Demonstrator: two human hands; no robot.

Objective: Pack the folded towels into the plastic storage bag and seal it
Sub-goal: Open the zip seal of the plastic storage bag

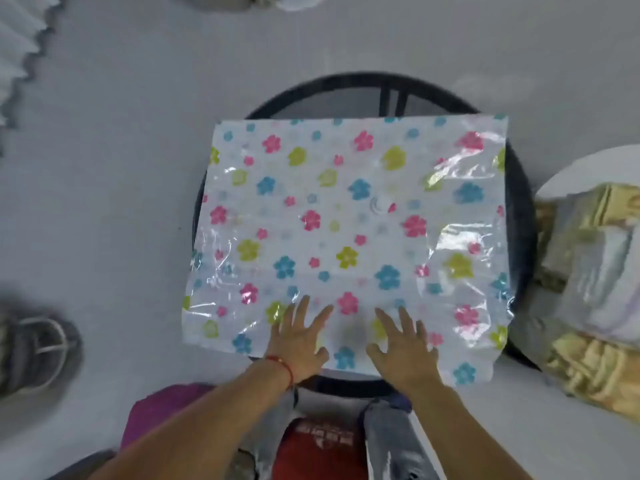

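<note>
Nearest the camera are the person's knees in grey trousers, with something red (313, 441) between them and a purple cloth (162, 407) at the left; from there both forearms reach forward. The left hand (299, 336), a red string (282, 367) at its wrist, and the right hand (403, 342) lie flat, side by side, on the near edge of the bag (346, 220), fingers (301, 306) spread wide and straight, holding nothing, only pressing the plastic. The bag is a flower-printed storage bag lying flat and apparently empty across a round black tabletop (519, 188), its corners hanging past the rim; a small round valve (381, 204) sits near its middle. Its long axis runs left to right, across the person, and nearly all of it lies ahead of the fingers. I cannot tell from here which edge is the open one. The towels (588, 271), a folded stack in cream and pale tones, sit well to the right on a separate white surface, apart from the bag, so the right hand is the nearer one for fetching them. Packing looks not yet begun; my judgement is that the bag is being smoothed or located before its mouth is opened. The tabletop looks like dark mesh in a metal ring with bars underneath. The floor (121, 150) is plain pale grey; a sandal (38, 348) lies at the left, and white pleated material (20, 46) shows at the upper left corner.
</note>
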